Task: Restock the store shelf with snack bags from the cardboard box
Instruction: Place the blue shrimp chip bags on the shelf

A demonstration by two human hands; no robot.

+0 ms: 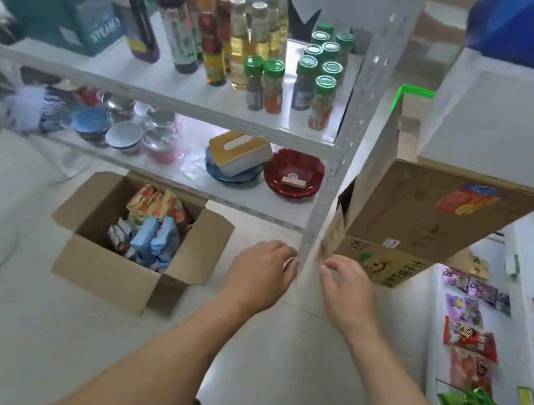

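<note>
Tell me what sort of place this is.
Probably a small shop or stockroom: a white metal shelf holds rows of sauce bottles, snack bags lie out on the right, and an open cardboard box of packets sits on the floor.

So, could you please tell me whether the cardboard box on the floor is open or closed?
Open: the cardboard box has its flaps folded outward, and snack bags show inside it.

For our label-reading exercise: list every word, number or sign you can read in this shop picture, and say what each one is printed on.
"STEAM": teal box on the upper shelf.
"104": closed cardboard carton by the shelf post.
Chinese characters on that carton: blurred, unreadable.
Bottle labels and jar labels: too blurred.
Snack bags on the right shelf: print too small.
Bags in the open cardboard box: no legible text.
</note>
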